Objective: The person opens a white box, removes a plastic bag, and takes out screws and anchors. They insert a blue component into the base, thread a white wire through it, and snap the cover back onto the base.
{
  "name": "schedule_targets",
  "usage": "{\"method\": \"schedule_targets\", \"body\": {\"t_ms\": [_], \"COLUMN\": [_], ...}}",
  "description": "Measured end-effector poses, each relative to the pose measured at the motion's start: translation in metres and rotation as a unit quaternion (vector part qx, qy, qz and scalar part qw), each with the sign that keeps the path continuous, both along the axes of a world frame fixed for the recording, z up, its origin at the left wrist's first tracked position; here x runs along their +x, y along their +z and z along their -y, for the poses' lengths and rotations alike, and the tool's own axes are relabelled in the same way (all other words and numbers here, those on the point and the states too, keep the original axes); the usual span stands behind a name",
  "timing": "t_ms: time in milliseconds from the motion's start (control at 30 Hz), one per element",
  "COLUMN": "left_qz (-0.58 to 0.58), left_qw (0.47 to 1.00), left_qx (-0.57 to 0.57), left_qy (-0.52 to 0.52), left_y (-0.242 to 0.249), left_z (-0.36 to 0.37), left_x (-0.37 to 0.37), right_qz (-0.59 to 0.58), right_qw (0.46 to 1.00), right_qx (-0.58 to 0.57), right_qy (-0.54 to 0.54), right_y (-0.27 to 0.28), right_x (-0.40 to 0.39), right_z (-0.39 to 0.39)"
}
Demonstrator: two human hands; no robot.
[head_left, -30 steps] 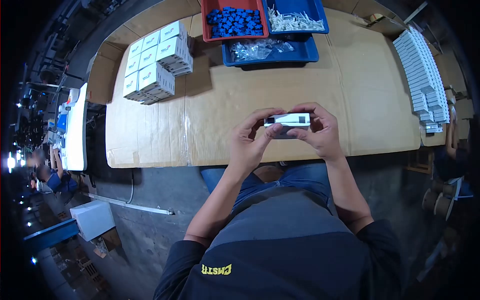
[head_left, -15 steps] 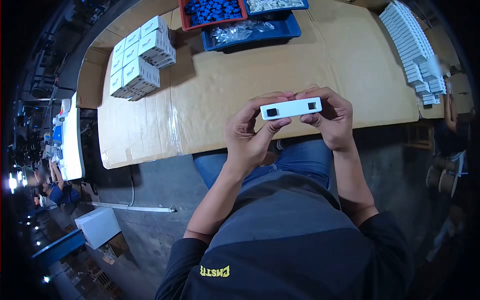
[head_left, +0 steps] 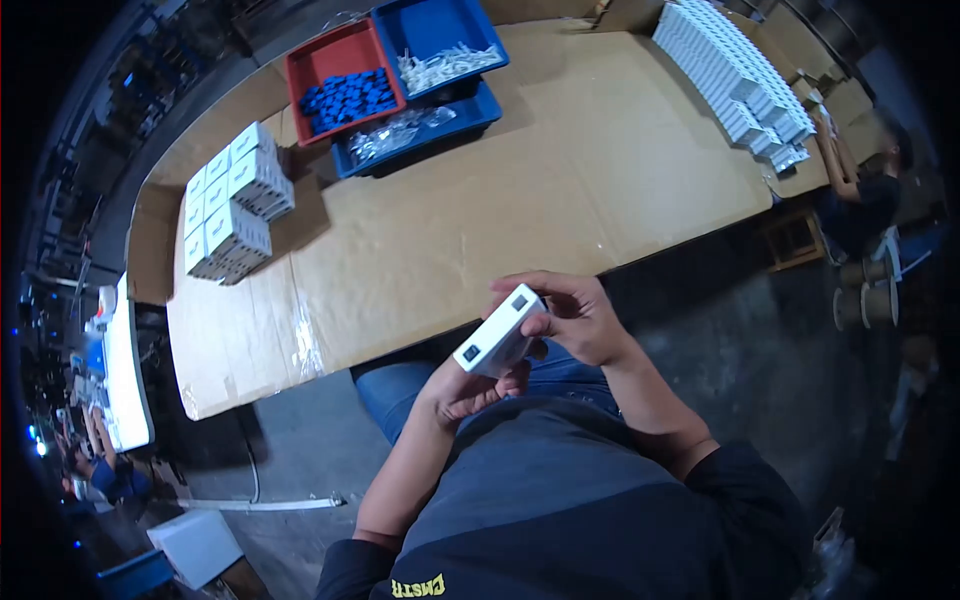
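Observation:
A white rectangular plastic case [head_left: 500,330] with two dark square openings along its narrow face is held tilted in front of my lap, near the table's front edge. My right hand [head_left: 580,318] grips its upper right end, thumb on the near side and fingers over the far side. Beneath the lower end, my left hand [head_left: 472,392] is curled with its fingertips against the underside. The case hides part of that hand.
Stacked white boxes [head_left: 230,205] stand on the cardboard-covered table [head_left: 440,270] at left. A red tray [head_left: 330,60] holds blue pieces; blue trays [head_left: 430,30] hold white pieces and clear bags. Rows of white cases [head_left: 735,80] lie far right, near another person [head_left: 865,195].
The case has turned from level to a steep slant and come lower. My left hand has shifted beneath it while my right hand keeps its end. The view has swung.

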State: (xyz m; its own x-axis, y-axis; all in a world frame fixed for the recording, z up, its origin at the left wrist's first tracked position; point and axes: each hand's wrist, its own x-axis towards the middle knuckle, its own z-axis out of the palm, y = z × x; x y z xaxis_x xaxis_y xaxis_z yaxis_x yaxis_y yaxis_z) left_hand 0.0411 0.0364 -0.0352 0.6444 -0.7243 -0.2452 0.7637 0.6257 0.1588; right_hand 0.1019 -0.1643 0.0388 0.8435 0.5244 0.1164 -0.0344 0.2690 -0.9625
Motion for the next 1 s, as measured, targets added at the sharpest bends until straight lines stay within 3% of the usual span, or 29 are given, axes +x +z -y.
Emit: {"method": "schedule_targets", "body": {"t_ms": [33, 100, 200, 267, 333, 367, 400, 433, 500, 533, 600, 633, 667, 733, 767, 800, 833, 900, 967, 1000], "left_qz": [-0.056, -0.034, -0.051, -0.014, 0.105, 0.127, 0.256, 0.289, 0.353, 0.426, 0.506, 0.551, 0.559, 0.555, 0.565, 0.574, 0.581, 0.558, 0.541, 0.538], "left_qw": [0.998, 0.996, 0.975, 0.948, 0.903, 0.881, 0.808, 0.807, 0.800, 0.737, 0.688, 0.648, 0.614, 0.581, 0.536, 0.490, 0.441, 0.418, 0.404, 0.404], "left_qx": [-0.029, 0.047, 0.099, 0.191, 0.316, 0.365, 0.475, 0.462, 0.434, 0.483, 0.488, 0.507, 0.544, 0.585, 0.617, 0.645, 0.672, 0.703, 0.721, 0.724], "left_qy": [0.006, 0.064, 0.193, 0.254, 0.271, 0.271, 0.236, 0.228, 0.216, 0.207, 0.181, 0.139, 0.121, 0.109, 0.113, 0.119, 0.125, 0.141, 0.151, 0.153], "left_y": [-0.002, -0.014, 0.014, 0.006, -0.006, -0.004, -0.019, -0.022, -0.033, -0.030, -0.033, -0.026, -0.016, -0.021, -0.029, -0.042, -0.054, -0.080, -0.091, -0.094], "left_z": [0.004, 0.007, 0.031, 0.048, 0.066, 0.080, 0.086, 0.098, 0.122, 0.133, 0.147, 0.148, 0.155, 0.160, 0.157, 0.152, 0.146, 0.133, 0.123, 0.123], "left_x": [0.000, 0.001, 0.020, 0.039, 0.050, 0.054, 0.059, 0.060, 0.067, 0.073, 0.090, 0.102, 0.109, 0.124, 0.131, 0.137, 0.142, 0.148, 0.152, 0.153], "right_qz": [0.036, 0.108, -0.067, -0.107, -0.126, -0.102, -0.079, -0.118, -0.084, -0.054, -0.133, -0.146, -0.084, -0.098, 0.120, 0.123, 0.043, 0.103, 0.204, 0.175], "right_qw": [0.998, 0.983, 0.968, 0.958, 0.959, 0.961, 0.962, 0.959, 0.949, 0.943, 0.941, 0.931, 0.924, 0.901, 0.834, 0.808, 0.837, 0.800, 0.665, 0.593], "right_qx": [-0.011, -0.044, -0.051, -0.021, -0.029, -0.040, -0.053, -0.039, -0.067, -0.107, 0.019, 0.024, -0.019, -0.036, -0.256, -0.260, -0.088, -0.083, -0.288, -0.376], "right_qy": [-0.047, -0.139, -0.238, -0.265, -0.253, -0.255, -0.257, -0.254, -0.296, -0.311, -0.312, -0.334, -0.371, -0.420, -0.474, -0.514, -0.538, -0.586, -0.658, -0.690], "right_y": [-0.002, -0.013, -0.049, -0.070, -0.076, -0.080, -0.083, -0.081, -0.080, -0.088, -0.094, -0.089, -0.095, -0.082, -0.096, -0.102, -0.096, -0.111, -0.117, -0.101], "right_x": [-0.001, 0.002, -0.009, -0.020, -0.031, -0.032, -0.030, -0.026, -0.011, -0.001, 0.025, 0.040, 0.060, 0.102, 0.136, 0.168, 0.198, 0.265, 0.328, 0.344], "right_z": [-0.001, 0.006, 0.033, 0.044, 0.048, 0.048, 0.048, 0.051, 0.060, 0.066, 0.085, 0.101, 0.121, 0.170, 0.209, 0.242, 0.268, 0.341, 0.414, 0.423]}}
